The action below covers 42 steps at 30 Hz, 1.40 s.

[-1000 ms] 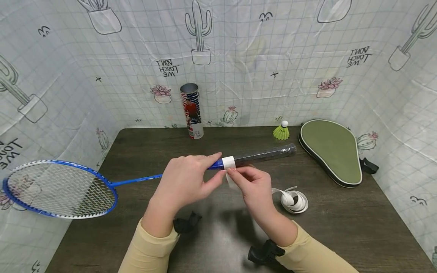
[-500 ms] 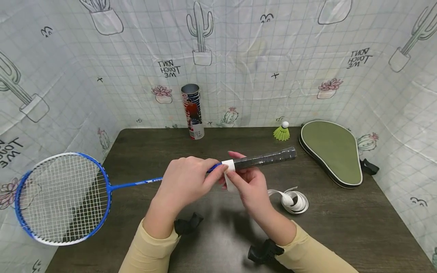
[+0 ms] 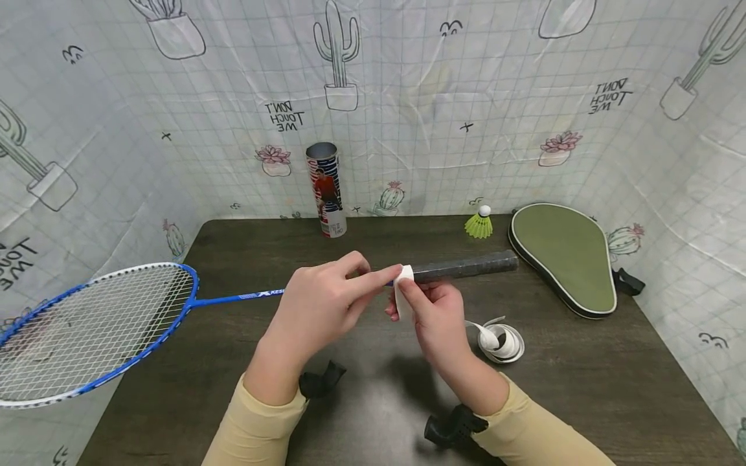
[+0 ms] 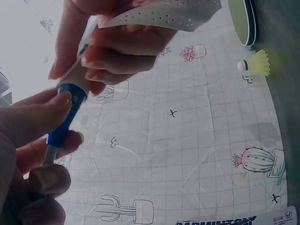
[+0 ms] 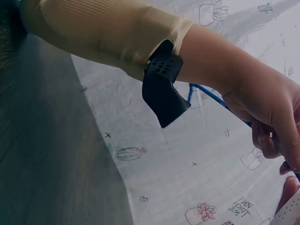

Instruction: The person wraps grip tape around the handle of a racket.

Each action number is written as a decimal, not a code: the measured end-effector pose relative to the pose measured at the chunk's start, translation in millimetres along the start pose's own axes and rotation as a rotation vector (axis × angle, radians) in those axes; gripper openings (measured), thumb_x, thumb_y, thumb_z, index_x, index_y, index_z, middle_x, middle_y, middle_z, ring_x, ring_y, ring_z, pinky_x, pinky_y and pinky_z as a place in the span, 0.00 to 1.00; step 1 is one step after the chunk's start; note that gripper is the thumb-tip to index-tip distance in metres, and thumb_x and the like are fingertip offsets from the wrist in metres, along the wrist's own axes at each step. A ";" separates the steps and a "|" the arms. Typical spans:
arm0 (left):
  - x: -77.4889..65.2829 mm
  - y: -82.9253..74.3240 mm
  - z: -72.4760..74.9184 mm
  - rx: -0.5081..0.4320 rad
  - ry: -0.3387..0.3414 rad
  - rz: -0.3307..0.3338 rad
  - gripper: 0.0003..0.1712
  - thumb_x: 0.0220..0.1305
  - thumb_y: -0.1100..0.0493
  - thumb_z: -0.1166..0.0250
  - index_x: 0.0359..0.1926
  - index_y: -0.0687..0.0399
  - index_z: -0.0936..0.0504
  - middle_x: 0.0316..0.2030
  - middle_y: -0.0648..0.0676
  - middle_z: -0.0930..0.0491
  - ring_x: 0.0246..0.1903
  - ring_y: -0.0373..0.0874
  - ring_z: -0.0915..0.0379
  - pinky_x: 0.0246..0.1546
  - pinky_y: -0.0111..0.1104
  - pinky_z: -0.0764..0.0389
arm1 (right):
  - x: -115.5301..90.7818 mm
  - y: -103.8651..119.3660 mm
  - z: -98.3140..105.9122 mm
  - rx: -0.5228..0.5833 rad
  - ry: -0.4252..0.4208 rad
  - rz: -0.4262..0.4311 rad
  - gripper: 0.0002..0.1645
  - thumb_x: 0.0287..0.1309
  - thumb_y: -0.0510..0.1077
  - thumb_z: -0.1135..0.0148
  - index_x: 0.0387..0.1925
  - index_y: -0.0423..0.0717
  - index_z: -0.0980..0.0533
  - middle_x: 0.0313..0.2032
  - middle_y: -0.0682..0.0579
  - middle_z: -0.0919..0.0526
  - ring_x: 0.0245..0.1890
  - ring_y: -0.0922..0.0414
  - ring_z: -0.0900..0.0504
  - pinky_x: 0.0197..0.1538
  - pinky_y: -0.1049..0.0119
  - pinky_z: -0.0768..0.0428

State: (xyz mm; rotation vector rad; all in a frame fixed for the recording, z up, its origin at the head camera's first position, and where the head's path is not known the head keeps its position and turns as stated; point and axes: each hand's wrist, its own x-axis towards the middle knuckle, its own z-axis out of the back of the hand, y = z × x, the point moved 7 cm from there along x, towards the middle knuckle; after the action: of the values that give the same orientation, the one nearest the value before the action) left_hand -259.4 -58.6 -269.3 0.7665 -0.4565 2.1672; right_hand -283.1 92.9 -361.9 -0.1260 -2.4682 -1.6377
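Note:
In the head view a blue and white badminton racket is held above the table, its dark handle pointing right. My left hand grips it at the top of the shaft, index finger stretched toward the handle. The left wrist view shows the thumb on the blue cone. My right hand pinches white perforated grip tape against the cone end of the handle; its other fingers go behind the handle. In the left wrist view the tape trails off over the right hand's fingers.
A loose coil of white tape lies right of my right wrist. Behind it are a green paddle-shaped case and a yellow shuttlecock. A shuttlecock tube stands at the table's back edge, before a printed cloth.
The racket has rolled about its shaft, first one way and then back, and shifted slightly right. My left index finger now reaches onto the tape; the right hand still pinches it.

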 end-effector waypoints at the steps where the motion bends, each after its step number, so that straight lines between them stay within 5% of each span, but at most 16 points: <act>1: -0.1 0.2 0.2 0.014 -0.003 0.007 0.26 0.64 0.65 0.31 0.60 0.34 0.14 0.32 0.44 0.23 0.19 0.34 0.38 0.18 0.26 0.40 | -0.7 -0.3 0.6 -0.030 0.000 -0.016 0.07 0.71 0.36 0.38 0.34 0.40 0.18 0.25 0.50 0.16 0.21 0.56 0.18 0.29 0.64 0.17; 8: -1.9 6.6 -0.5 0.044 -0.010 0.085 0.24 0.66 0.63 0.33 0.60 0.35 0.13 0.32 0.44 0.23 0.15 0.35 0.40 0.15 0.27 0.42 | -6.2 6.0 -5.4 -0.119 0.108 0.042 0.10 0.70 0.33 0.38 0.36 0.24 0.22 0.30 0.48 0.12 0.30 0.55 0.12 0.33 0.61 0.14; 16: -0.4 3.5 -1.2 -0.029 0.020 0.058 0.19 0.70 0.58 0.33 0.60 0.41 0.13 0.30 0.42 0.23 0.17 0.33 0.41 0.17 0.25 0.40 | -2.6 1.4 1.1 -0.201 0.047 0.009 0.11 0.67 0.36 0.33 0.39 0.27 0.18 0.32 0.50 0.10 0.32 0.56 0.12 0.32 0.62 0.15; 22: -0.9 3.7 -3.3 -0.062 0.051 0.071 0.16 0.71 0.55 0.33 0.57 0.45 0.12 0.27 0.41 0.22 0.16 0.33 0.40 0.17 0.26 0.38 | -0.9 -1.5 -0.1 -0.064 0.111 0.000 0.15 0.68 0.33 0.36 0.54 0.35 0.21 0.38 0.48 0.11 0.33 0.56 0.12 0.32 0.65 0.16; 26: -0.3 3.1 -7.4 -0.064 0.111 0.126 0.12 0.71 0.52 0.33 0.52 0.45 0.11 0.33 0.40 0.15 0.21 0.31 0.31 0.21 0.28 0.28 | -1.1 -1.2 -1.7 0.036 0.155 0.006 0.14 0.69 0.31 0.39 0.54 0.38 0.21 0.40 0.50 0.12 0.33 0.57 0.13 0.31 0.67 0.16; 30: -3.2 4.0 -10.3 -0.020 0.156 0.201 0.10 0.67 0.48 0.29 0.46 0.42 0.13 0.35 0.39 0.15 0.24 0.30 0.28 0.22 0.28 0.27 | -3.3 -0.9 4.2 0.035 0.077 -0.003 0.06 0.70 0.32 0.39 0.42 0.42 0.18 0.33 0.51 0.13 0.30 0.58 0.15 0.29 0.67 0.17; 35: -8.0 13.0 -4.3 0.051 0.143 0.270 0.11 0.62 0.56 0.25 0.45 0.44 0.16 0.35 0.42 0.19 0.25 0.33 0.26 0.22 0.28 0.27 | -2.4 0.8 14.1 0.027 -0.082 -0.011 0.07 0.69 0.32 0.38 0.34 0.42 0.18 0.26 0.51 0.16 0.23 0.59 0.19 0.26 0.68 0.18; 42: -14.6 33.8 22.6 0.116 -0.065 0.278 0.06 0.60 0.62 0.23 0.38 0.50 0.11 0.34 0.49 0.19 0.32 0.45 0.24 0.33 0.38 0.23 | 3.2 8.5 19.9 0.041 -0.195 0.007 0.09 0.68 0.32 0.38 0.30 0.42 0.20 0.23 0.52 0.19 0.18 0.58 0.21 0.25 0.67 0.19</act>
State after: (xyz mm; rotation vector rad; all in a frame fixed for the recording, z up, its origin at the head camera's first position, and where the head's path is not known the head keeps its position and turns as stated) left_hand -269.5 -100.4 -264.2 0.8825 -0.4989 2.4502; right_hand -286.8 114.4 -361.1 -0.3024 -2.6373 -1.6430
